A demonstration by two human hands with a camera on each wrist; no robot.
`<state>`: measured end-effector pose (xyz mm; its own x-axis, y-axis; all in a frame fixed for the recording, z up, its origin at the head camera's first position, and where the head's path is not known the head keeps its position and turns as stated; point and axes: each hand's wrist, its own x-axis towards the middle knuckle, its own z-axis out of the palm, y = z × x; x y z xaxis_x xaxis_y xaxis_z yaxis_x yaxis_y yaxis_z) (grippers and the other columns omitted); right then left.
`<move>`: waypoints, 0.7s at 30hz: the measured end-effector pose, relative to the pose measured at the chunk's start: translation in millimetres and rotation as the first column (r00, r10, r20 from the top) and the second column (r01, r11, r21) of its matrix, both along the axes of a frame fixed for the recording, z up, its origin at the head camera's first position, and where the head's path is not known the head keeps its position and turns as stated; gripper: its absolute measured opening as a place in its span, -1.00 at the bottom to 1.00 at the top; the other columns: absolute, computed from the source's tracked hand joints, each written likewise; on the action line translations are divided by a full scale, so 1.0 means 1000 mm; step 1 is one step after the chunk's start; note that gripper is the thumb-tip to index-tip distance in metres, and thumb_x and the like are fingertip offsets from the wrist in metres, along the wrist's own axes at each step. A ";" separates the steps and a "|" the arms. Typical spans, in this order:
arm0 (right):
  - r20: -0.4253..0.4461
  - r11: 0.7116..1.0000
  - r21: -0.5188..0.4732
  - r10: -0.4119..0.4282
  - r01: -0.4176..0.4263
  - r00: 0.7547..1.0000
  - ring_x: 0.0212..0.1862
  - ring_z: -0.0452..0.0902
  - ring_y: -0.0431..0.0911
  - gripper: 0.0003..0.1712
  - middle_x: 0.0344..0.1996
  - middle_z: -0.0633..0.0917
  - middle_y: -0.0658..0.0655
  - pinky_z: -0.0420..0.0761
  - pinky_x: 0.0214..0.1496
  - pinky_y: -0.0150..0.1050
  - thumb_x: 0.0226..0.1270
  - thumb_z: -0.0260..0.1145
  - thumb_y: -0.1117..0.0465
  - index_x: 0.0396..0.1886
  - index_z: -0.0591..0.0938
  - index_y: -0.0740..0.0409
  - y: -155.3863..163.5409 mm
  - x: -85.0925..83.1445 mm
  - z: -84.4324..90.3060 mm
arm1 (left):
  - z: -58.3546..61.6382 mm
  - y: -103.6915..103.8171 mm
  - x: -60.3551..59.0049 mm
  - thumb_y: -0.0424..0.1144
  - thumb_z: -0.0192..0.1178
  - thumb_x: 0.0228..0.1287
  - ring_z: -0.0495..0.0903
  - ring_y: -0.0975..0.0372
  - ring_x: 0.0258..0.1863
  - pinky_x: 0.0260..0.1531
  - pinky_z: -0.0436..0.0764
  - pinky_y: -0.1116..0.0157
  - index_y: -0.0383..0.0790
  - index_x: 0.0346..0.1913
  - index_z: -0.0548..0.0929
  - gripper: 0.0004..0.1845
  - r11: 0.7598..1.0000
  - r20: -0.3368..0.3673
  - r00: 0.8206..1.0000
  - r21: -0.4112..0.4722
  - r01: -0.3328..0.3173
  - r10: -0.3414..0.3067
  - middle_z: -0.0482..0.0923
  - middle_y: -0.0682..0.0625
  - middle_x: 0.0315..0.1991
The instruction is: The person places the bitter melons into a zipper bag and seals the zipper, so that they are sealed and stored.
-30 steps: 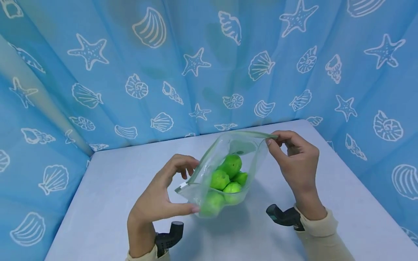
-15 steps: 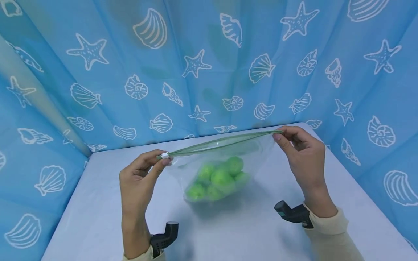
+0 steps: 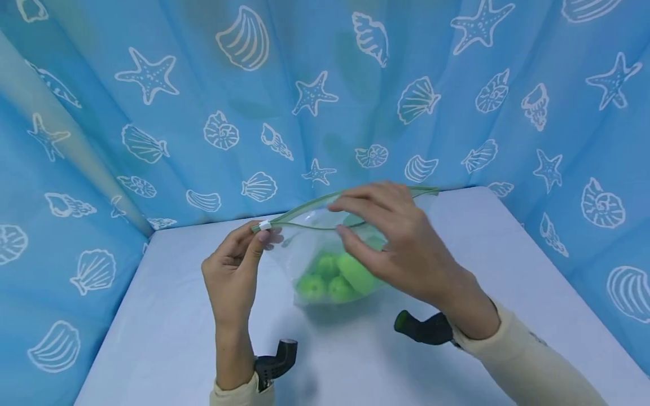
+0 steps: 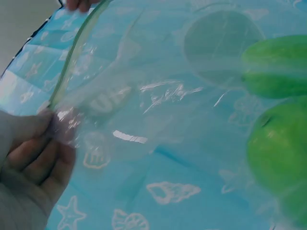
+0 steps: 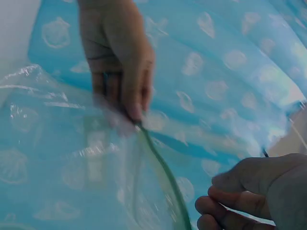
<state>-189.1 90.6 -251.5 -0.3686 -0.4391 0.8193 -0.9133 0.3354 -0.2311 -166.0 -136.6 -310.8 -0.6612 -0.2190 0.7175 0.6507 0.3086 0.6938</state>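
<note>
A clear zip bag (image 3: pixel 315 248) hangs above the white table (image 3: pixel 167 316) with several green limes (image 3: pixel 330 276) in its bottom. My left hand (image 3: pixel 261 232) pinches the bag's left top corner at the white end of the green zip strip (image 3: pixel 299 217). My right hand (image 3: pixel 347 220) hovers at the middle of the strip, with fingers above it and thumb below, a gap between them. The bag's right corner (image 3: pixel 431 190) is free. In the left wrist view the limes (image 4: pixel 278 153) show through the plastic. In the right wrist view the strip (image 5: pixel 158 158) runs from my left hand (image 5: pixel 120 62) towards my right hand (image 5: pixel 249 191).
A blue curtain (image 3: pixel 152 113) printed with shells and starfish closes in the table on the left, back and right. Black camera mounts sit at both wrists (image 3: pixel 274 363) (image 3: pixel 421 328).
My right hand has let go of the bag's right corner and moved left to the middle of the zip strip. My left hand still pinches the left corner.
</note>
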 end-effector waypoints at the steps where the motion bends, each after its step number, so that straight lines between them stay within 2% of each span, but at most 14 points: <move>1: -0.017 0.999 0.051 0.011 -0.010 1.000 -0.03 0.45 -0.09 -0.72 -0.15 0.60 0.05 0.33 0.04 -0.13 0.13 0.31 0.27 -0.11 0.64 0.16 -0.009 -0.003 0.001 | 0.000 0.000 0.001 -0.56 0.15 0.15 0.65 0.07 -0.40 -0.31 0.60 0.31 -0.50 -0.13 0.60 -0.79 1.000 -0.013 1.000 -0.017 0.008 -0.008 0.65 -0.28 -0.36; 4: -0.064 0.985 0.174 0.024 -0.013 0.998 -0.04 0.42 -0.11 -0.72 -0.17 0.59 0.01 0.29 -0.03 -0.12 0.16 0.32 0.17 -0.11 0.65 0.10 -0.031 -0.013 0.004 | 0.001 -0.002 0.003 -0.61 0.11 0.15 0.63 0.05 -0.40 -0.30 0.59 0.30 -0.54 -0.13 0.60 -0.78 0.998 -0.049 0.998 -0.060 0.022 -0.025 0.64 -0.30 -0.36; 9: -0.115 0.956 0.292 0.029 0.006 0.993 -0.05 0.40 -0.14 -0.75 -0.19 0.60 -0.05 0.26 -0.11 -0.15 0.19 0.31 0.07 -0.15 0.68 0.02 -0.055 -0.022 0.005 | 0.002 0.000 0.007 -0.58 0.12 0.17 0.63 0.07 -0.42 -0.28 0.59 0.35 -0.52 -0.11 0.60 -0.78 0.996 -0.056 0.998 -0.084 -0.012 0.007 0.65 -0.27 -0.33; 13: -0.145 0.949 0.314 0.029 0.018 0.989 -0.08 0.43 -0.15 -0.84 -0.25 0.63 -0.08 0.26 -0.11 -0.15 0.21 0.31 0.11 -0.23 0.70 -0.01 -0.065 -0.024 0.006 | 0.002 0.004 0.008 -0.54 0.18 0.14 0.63 0.09 -0.44 -0.31 0.60 0.36 -0.46 -0.11 0.62 -0.77 0.998 -0.053 0.998 -0.054 -0.044 0.041 0.65 -0.23 -0.33; 17: -0.153 0.954 0.297 0.011 0.035 0.988 -0.10 0.45 -0.16 -0.90 -0.30 0.64 -0.09 0.26 -0.11 -0.14 0.20 0.32 0.15 -0.30 0.71 -0.01 -0.069 -0.026 0.007 | 0.004 0.007 0.009 -0.54 0.19 0.13 0.64 0.09 -0.43 -0.32 0.60 0.34 -0.47 -0.14 0.62 -0.79 0.999 -0.061 0.997 -0.032 -0.039 0.037 0.65 -0.22 -0.36; 21: -0.138 0.946 0.318 -0.012 0.056 0.990 -0.12 0.45 -0.17 -0.90 -0.31 0.64 -0.10 0.25 -0.09 -0.13 0.21 0.30 0.12 -0.32 0.71 -0.03 -0.069 -0.026 0.007 | 0.006 0.009 0.009 -0.55 0.20 0.11 0.65 0.09 -0.42 -0.25 0.60 0.29 -0.49 -0.21 0.64 -0.84 0.999 -0.079 0.996 -0.012 -0.041 0.040 0.65 -0.22 -0.39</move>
<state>-215.4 21.4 -244.4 -0.2862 -0.6753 0.6798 -0.9149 0.4033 0.0155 -157.1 -127.9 -304.7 -0.5930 -0.2342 0.7704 0.6902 0.3449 0.6361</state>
